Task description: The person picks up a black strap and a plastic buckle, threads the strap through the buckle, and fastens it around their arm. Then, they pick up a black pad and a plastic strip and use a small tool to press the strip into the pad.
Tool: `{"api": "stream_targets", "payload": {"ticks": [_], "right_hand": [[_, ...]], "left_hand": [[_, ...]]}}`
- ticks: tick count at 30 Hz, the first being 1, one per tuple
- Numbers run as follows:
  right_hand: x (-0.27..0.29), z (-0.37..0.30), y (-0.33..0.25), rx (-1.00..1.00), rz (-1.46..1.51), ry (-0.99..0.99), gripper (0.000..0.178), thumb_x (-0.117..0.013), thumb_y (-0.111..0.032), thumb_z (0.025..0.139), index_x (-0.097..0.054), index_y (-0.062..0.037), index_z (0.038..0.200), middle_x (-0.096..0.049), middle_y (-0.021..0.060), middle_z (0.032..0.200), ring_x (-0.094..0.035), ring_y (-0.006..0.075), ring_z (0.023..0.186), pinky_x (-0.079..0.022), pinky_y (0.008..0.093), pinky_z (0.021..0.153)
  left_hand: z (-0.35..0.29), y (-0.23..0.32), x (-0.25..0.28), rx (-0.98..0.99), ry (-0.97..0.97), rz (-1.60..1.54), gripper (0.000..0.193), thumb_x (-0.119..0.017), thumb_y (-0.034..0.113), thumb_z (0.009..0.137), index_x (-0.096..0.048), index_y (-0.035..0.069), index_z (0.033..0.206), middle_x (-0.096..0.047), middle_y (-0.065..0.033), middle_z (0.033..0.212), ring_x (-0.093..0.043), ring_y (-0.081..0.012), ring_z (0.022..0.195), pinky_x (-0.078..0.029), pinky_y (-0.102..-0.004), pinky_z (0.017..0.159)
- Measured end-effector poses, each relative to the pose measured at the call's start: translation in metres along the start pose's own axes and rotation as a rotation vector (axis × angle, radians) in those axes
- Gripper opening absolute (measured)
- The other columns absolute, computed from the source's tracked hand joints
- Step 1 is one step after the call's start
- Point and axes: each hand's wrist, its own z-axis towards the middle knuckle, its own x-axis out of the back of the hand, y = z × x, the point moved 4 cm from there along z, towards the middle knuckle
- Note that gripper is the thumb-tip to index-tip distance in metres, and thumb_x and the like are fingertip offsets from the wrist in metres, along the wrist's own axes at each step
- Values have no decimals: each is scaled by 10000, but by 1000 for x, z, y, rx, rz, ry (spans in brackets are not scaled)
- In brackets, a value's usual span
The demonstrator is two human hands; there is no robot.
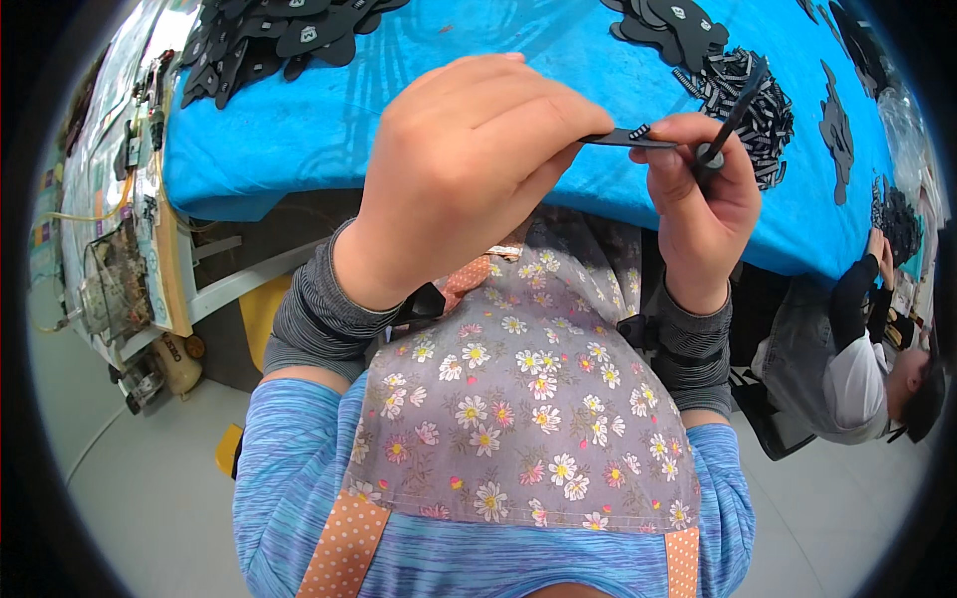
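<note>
My left hand (459, 164), palm down, pinches one end of a thin flat black piece (604, 139) above the near edge of the blue-covered table. A tiny black-and-white ribbed piece (639, 132) sits on top of it, close to my right fingertips. The thumb and forefinger of my right hand (703, 214) close on the other end. That same hand also holds a dark stick-shaped tool (740, 108), slanting up to the right; its round grey end shows by the palm. The left fingertips are partly hidden behind the hand.
Flat black cutouts lie piled on the blue cloth (259, 149), in a left stack (319, 35) and a right stack (678, 25). Beyond my right hand is a heap of small ribbed pieces (768, 140). A co-worker (862, 369) sits at right. A cluttered bench (171, 259) stands at left.
</note>
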Motion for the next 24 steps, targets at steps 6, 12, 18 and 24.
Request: {"api": "stream_targets", "payload": {"ticks": [6, 12, 18, 24], "right_hand": [[-2, 2, -1, -7, 1, -8, 171, -611, 3, 832, -559, 26, 993, -612, 74, 911, -611, 128, 816, -497, 226, 719], [-2, 2, 0, -15, 8, -3, 170, -609, 4, 834, -558, 27, 995, -614, 75, 915, -614, 126, 812, -494, 222, 712], [0, 2, 2, -52, -28, 1, 169, -603, 11, 835, -561, 20, 999, -620, 67, 917, -615, 113, 811, -486, 207, 703], [-1, 1, -1, -109, -105, -14, 183, -633, -6, 819, -577, -6, 993, -622, 33, 903, -572, 48, 766, -447, 163, 656]], "left_hand": [[-1, -2, 3, 8, -23, 3, 236, -689, -62, 652, -651, 65, 847, -671, -38, 797, -647, -196, 749, -498, -378, 782], [-2, -4, 0, 27, -11, 8, 249, -704, -45, 650, -652, 69, 865, -672, -42, 831, -645, -202, 752, -494, -375, 784], [3, 1, -3, -4, -26, 22, 240, -735, 26, 651, -669, 85, 875, -663, -53, 817, -639, -217, 751, -497, -368, 755], [0, 1, -5, 61, -45, -43, 188, -735, 52, 664, -671, 78, 839, -658, -55, 763, -637, -213, 711, -500, -366, 739]]}}
